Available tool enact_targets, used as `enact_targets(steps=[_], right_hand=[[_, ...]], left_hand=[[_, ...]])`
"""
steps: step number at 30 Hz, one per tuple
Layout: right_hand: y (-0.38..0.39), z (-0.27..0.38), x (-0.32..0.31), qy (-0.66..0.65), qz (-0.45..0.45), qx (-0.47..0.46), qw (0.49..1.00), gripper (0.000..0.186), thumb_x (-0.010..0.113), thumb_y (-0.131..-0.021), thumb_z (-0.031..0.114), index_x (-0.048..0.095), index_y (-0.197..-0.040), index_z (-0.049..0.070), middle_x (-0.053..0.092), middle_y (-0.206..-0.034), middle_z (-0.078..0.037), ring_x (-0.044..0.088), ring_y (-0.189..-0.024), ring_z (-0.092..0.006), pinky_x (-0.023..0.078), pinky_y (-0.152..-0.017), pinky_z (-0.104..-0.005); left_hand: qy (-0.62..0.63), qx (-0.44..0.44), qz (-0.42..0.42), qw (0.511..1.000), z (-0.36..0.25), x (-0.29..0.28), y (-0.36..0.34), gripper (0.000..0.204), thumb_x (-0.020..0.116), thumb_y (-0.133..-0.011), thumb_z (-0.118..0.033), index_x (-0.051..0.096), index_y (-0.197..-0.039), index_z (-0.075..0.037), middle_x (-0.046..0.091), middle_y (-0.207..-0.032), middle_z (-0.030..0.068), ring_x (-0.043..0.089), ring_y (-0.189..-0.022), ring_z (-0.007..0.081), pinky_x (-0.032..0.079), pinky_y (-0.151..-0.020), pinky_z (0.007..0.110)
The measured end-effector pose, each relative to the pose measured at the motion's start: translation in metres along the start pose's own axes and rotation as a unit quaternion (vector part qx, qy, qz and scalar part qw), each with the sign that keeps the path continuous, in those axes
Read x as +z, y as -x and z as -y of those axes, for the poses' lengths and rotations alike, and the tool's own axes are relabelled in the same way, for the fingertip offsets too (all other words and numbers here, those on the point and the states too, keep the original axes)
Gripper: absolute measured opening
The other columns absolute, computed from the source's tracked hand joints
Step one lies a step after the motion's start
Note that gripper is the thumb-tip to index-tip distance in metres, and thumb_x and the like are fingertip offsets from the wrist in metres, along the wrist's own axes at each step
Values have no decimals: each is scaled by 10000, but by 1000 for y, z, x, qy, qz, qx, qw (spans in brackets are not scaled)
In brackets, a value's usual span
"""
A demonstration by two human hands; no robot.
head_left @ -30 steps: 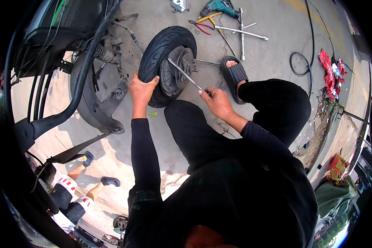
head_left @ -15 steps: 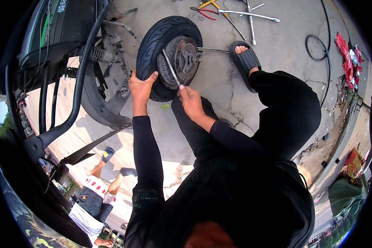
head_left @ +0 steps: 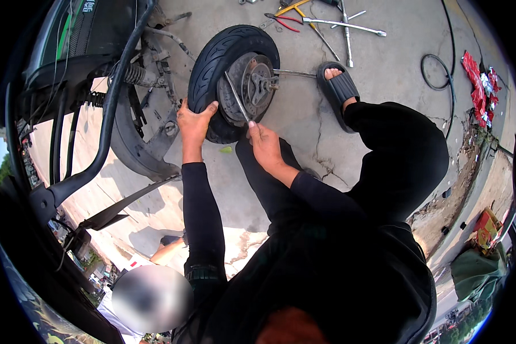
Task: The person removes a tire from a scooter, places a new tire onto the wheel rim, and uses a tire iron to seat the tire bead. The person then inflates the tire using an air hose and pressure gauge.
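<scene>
A scooter wheel stands upright on the concrete, its black tyre [head_left: 205, 80] round a grey hub [head_left: 229, 102] with a brake disc. My left hand [head_left: 192, 127] grips the tyre's lower left side, thumb on the sidewall, the other fingers partly hidden. In my closed right hand [head_left: 268, 150] is a slim metal tyre lever [head_left: 237, 94]; its far tip meets the rim edge between tyre and hub. A second tyre lever [head_left: 297, 73] sticks out from the wheel's right side toward my foot in a dark slipper [head_left: 339, 89]. Whether the foot presses on it, I cannot tell.
Left of the wheel is a scooter's frame [head_left: 113, 97] with its spring [head_left: 137, 75] and mudguard [head_left: 132, 143]. A cross wrench [head_left: 346, 34], red-handled pliers [head_left: 286, 23] and other tools lie beyond. A black hose [head_left: 452, 74] runs at right. A person [head_left: 117, 307] is behind at lower left.
The person at lower left has come nearer, beside my left arm. My view has shifted slightly. Both hands keep their holds on the tyre and lever, with hardly any movement.
</scene>
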State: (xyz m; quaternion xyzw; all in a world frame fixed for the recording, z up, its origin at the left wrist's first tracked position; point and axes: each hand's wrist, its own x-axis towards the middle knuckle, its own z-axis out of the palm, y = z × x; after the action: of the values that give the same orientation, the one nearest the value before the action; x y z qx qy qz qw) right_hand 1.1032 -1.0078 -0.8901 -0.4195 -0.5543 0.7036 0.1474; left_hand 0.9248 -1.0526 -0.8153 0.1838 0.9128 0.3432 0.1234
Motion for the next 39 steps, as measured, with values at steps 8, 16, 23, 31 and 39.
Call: enact_targets(steps=[8,16,23,31,39], right_hand=[[2,-15,29,-37,-36,-8,999,427,492,-1025,312,570,-769,-21,554,-632,-196,561,-589,-359,450,-595,-407],[-18,-9,42,52,-89,-70,992,292,557,-992,245,554,-832,1,582,-675,-251,596,-691,-458,442,-577,-494],[-40,68,-71,311,33,-109,944,328,544,-995,287,597,-856,-6,595,-680,-247,582,-697,-480,442,-594,-526],[-57,94,-116,535,133,-235,800,336,498,-1000,210,501,-1308,78,629,-701,-238,623,-679,-446,492,-622,-515],[-111,289,-94,779,314,-324,435,258,540,-953,153,653,-1180,103,701,-842,-170,698,-828,-345,563,-707,-420]], left_hand=[[-45,14,-56,997,15,6,-7,584,836,-671,-244,628,-1092,104,698,-1007,230,677,-918,302,505,-871,362],[33,-37,8,999,-3,4,-6,561,840,-682,-234,627,-1073,107,690,-995,194,658,-896,262,500,-863,343],[-48,-14,-29,998,23,-5,-8,617,841,-669,-228,611,-1130,112,686,-1045,225,664,-962,303,492,-913,359],[52,-20,39,998,6,-9,-1,653,850,-663,-243,608,-1171,89,682,-1099,213,662,-1003,298,490,-927,370],[-6,-38,11,999,0,-6,18,661,835,-645,-284,608,-1160,61,679,-1055,261,660,-1007,387,508,-896,418]])
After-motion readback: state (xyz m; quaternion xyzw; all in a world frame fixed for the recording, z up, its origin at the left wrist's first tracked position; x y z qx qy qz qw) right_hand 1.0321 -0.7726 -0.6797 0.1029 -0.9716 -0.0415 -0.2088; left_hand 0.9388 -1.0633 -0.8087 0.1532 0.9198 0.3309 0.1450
